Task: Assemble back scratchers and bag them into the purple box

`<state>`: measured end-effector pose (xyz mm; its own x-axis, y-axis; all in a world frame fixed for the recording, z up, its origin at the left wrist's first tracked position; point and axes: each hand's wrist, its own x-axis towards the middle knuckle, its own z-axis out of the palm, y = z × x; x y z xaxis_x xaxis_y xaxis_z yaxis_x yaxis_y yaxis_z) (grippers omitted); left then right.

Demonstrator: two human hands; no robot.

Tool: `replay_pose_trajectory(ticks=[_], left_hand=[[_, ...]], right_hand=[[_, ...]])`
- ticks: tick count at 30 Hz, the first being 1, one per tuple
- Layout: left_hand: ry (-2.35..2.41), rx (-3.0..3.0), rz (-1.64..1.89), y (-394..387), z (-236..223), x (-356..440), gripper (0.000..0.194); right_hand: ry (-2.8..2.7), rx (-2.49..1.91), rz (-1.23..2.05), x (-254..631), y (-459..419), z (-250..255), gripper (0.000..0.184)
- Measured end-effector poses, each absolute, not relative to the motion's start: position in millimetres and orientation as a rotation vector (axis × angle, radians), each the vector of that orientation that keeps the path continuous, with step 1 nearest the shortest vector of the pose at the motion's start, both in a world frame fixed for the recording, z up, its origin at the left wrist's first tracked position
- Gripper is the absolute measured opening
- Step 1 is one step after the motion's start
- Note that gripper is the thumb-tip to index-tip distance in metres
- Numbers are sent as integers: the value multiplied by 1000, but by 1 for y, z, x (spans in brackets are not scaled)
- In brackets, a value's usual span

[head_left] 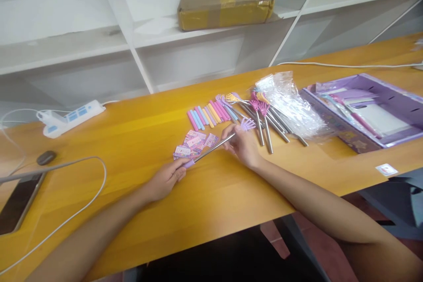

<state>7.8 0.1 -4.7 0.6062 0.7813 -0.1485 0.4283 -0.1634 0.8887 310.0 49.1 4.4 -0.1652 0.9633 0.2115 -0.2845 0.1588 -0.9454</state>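
My left hand [167, 177] pinches the purple grip end of a metal back scratcher [214, 146]. My right hand [240, 142] holds the same rod near its purple claw head [247, 124]. The rod lies slanted just above the wooden table [139, 141]. Under it lies a small heap of pink labels [193, 143]. Behind them, pastel grip sleeves [207, 116] lie in a row. Several more scratchers [261, 116] with pink, yellow and purple heads lie to the right of the sleeves.
A crumpled clear plastic bag [287, 101] lies beside the scratchers, and an open purple box [370, 110] stands at the right. A power strip [71, 116], a cable [82, 202] and a phone [20, 202] lie at the left. A taped cardboard parcel [228, 5] rests on the white shelf.
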Motion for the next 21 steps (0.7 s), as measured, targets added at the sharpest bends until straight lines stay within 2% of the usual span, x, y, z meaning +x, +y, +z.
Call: replay_pose_trajectory(ticks=[10,21], left_hand=[[987,1786,440,2,-2,9,46],[983,1837,494,1,5,12,38]], right_hand=[[-1269,-694,1339,307,45,7,57],[-1325,-637,1420,305,41,1,54]])
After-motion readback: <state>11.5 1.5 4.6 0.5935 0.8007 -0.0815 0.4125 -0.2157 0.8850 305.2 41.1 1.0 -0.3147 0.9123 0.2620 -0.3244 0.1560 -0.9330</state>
